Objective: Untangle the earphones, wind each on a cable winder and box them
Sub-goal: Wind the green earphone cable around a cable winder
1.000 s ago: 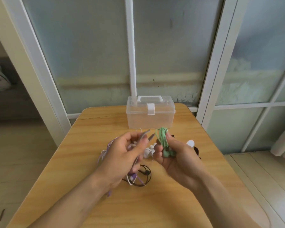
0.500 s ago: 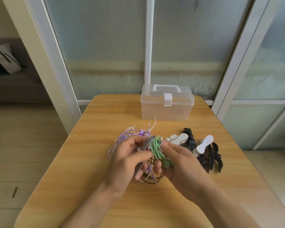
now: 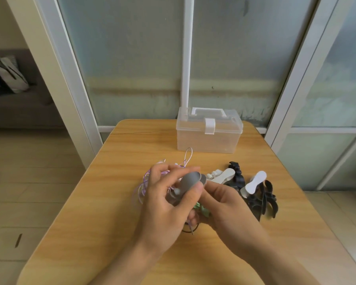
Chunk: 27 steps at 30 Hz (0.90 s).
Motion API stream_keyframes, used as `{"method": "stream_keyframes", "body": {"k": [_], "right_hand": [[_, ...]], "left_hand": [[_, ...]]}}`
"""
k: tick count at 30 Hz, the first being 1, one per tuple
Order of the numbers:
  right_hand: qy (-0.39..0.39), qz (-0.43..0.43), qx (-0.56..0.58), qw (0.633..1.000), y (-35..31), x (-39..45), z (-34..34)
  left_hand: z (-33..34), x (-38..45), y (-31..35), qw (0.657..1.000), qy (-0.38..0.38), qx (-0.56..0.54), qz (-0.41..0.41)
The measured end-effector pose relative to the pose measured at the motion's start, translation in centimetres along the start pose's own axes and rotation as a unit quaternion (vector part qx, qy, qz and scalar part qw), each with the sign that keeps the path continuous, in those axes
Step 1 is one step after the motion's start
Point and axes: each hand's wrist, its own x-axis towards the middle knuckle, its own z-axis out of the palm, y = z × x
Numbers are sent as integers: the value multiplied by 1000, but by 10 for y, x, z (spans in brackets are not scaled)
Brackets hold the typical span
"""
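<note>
My left hand (image 3: pixel 164 204) pinches a grey cable winder (image 3: pixel 188 182) above the middle of the wooden table (image 3: pixel 95 202). My right hand (image 3: pixel 224 206) meets it from the right and closes around green earphones (image 3: pixel 201 208), of which only a small bit shows under the fingers. A tangle of purple and white earphone cable (image 3: pixel 146 182) lies behind my left hand. A black cable (image 3: pixel 190 229) peeks out below both hands. The clear plastic box (image 3: pixel 209 131) stands shut at the far edge.
White cable winders (image 3: pixel 255 182) and black cable winders (image 3: pixel 265 200) lie in a heap right of my hands. Frosted glass doors rise behind the table. Tiled floor drops away on the left and right sides.
The grey winder has come up over the green earphones, which are now mostly hidden inside my right hand. Both hands have closed together; the view has shifted left.
</note>
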Motion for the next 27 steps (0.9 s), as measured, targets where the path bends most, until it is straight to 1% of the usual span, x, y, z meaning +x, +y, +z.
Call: {"method": "stream_keyframes", "body": {"k": [3, 6, 9, 11, 12, 13, 15, 17, 19, 22, 23, 25, 27], "right_hand": [[13, -11, 33, 999, -1, -2, 5], [9, -2, 22, 1000, 1, -6, 13], [4, 7, 7, 1000, 1, -5, 14], [-8, -5, 18, 1000, 1, -5, 12], [1, -22, 4, 1000, 1, -5, 9], [18, -40, -15, 999, 1, -5, 6], [85, -82, -80, 990, 3, -4, 2], [152, -134, -176, 963, 5, -3, -1], [202, -191, -252, 927, 9, -1, -3], [268, -279, -329, 861, 12, 6, -8], [283, -306, -342, 842, 12, 8, -9], [299, -343, -364, 812, 14, 10, -8], [297, -372, -384, 791, 19, 10, -2]], "left_hand": [[0, -3, 1, 989, -3, 120, 87], [1, -3, 3, 974, -9, 166, 153], [2, -4, 6, 977, -41, 123, 171], [0, -4, 7, 979, -52, 93, 173], [-1, -5, 8, 979, -51, 85, 177], [-2, -5, 10, 978, -49, 82, 183], [-2, -6, 10, 974, -33, 101, 201], [-2, -7, 7, 969, -3, 140, 205], [-2, -6, 6, 963, 24, 182, 199], [-1, -6, 3, 939, 45, 242, 239], [0, -6, 2, 936, 52, 250, 241], [3, -6, 1, 945, 52, 244, 212], [4, -7, -2, 967, 25, 204, 150]]}}
